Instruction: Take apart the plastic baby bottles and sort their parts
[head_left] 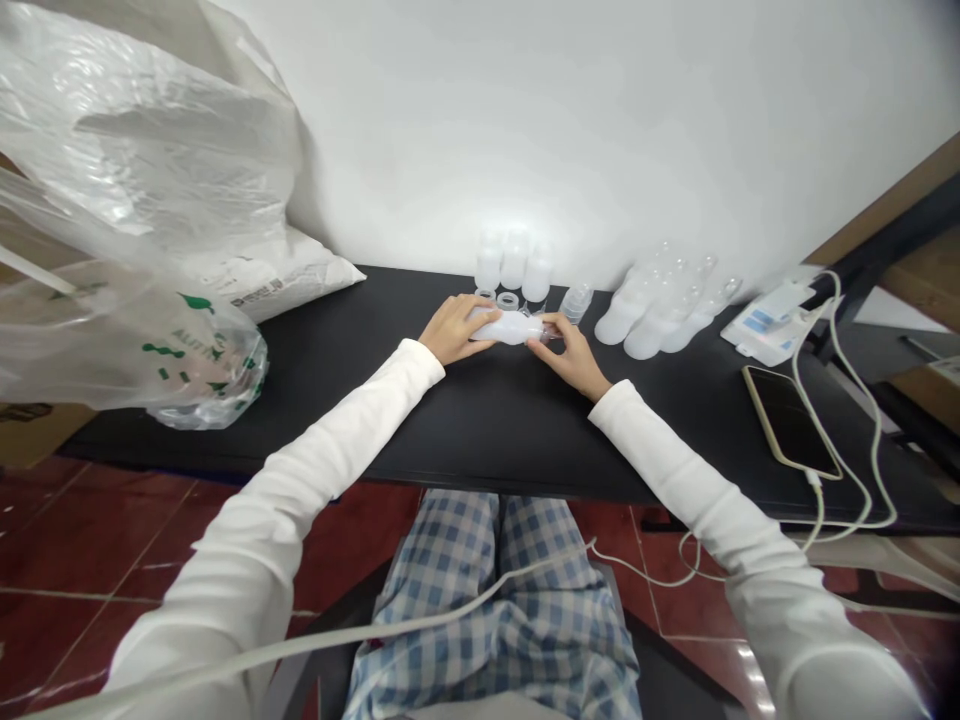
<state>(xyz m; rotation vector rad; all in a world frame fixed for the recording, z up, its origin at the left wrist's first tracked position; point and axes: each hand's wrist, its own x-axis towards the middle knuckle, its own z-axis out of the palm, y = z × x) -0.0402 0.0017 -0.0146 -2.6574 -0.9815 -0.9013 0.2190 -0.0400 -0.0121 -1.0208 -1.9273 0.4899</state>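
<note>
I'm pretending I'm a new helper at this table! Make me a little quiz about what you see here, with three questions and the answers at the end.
1. Pick one: what are the left hand and right hand holding? A) a drinking glass, B) a white plastic bottle, C) a pair of scissors.
2. True or false: the phone lies on the black table to the right of the hands.
3. Fill in the missing word: ____ upright bottles stand just behind the hands.

Key: 1. B; 2. true; 3. three.
</note>
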